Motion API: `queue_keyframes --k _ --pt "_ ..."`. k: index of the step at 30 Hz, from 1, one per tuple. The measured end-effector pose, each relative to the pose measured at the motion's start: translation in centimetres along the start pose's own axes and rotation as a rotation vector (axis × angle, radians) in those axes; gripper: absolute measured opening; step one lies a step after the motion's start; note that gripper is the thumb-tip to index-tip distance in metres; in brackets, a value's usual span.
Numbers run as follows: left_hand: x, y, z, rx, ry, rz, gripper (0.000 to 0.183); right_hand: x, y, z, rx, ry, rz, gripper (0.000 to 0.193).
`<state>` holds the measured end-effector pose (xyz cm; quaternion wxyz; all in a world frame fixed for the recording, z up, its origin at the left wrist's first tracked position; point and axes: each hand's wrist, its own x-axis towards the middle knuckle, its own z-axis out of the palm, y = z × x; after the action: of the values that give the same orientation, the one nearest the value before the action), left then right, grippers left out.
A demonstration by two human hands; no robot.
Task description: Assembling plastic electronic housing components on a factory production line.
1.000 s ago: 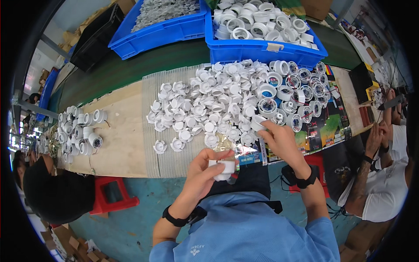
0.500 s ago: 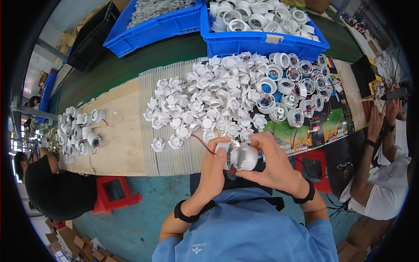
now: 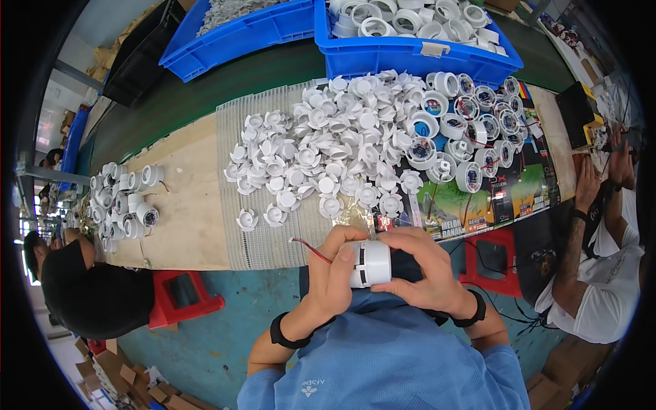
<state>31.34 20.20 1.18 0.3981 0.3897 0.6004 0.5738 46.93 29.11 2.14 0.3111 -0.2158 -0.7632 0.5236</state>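
Head view: pinching white, slotted plastic cylinder (image 3: 373,263) between left hand (image 3: 331,275) and right hand (image 3: 432,275), curled, angled inward from near side.

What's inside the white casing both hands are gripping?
The inside of the white casing is hidden by its wall and both hands. A red wire sticks out by the left hand; its inner end is covered.

The short-sleeved shirt (image 3: 403,348) is light blue, with a white emblem (image 3: 310,390) at its eight o'clock; the left wristband (image 3: 279,331) and right wristband (image 3: 480,310) are black.
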Motion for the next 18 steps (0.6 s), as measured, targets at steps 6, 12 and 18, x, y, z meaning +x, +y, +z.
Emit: queue_keyframes --k 6,12,18 --pt "-0.6 0.9 0.3 0.01 0.027 0.078 0.045 -0.5 -0.5 -0.5 -0.085 0.011 -0.129 0.061" --pt "-1.5 1.6 0.5 0.082 -0.001 0.104 0.044 -1.1 -0.3 -0.3 -0.024 0.02 -0.166 0.063" --pt "-2.5 1.5 0.6 0.085 -0.03 0.189 0.043 -1.8 -0.6 0.4 -0.081 -0.01 -0.304 0.063"
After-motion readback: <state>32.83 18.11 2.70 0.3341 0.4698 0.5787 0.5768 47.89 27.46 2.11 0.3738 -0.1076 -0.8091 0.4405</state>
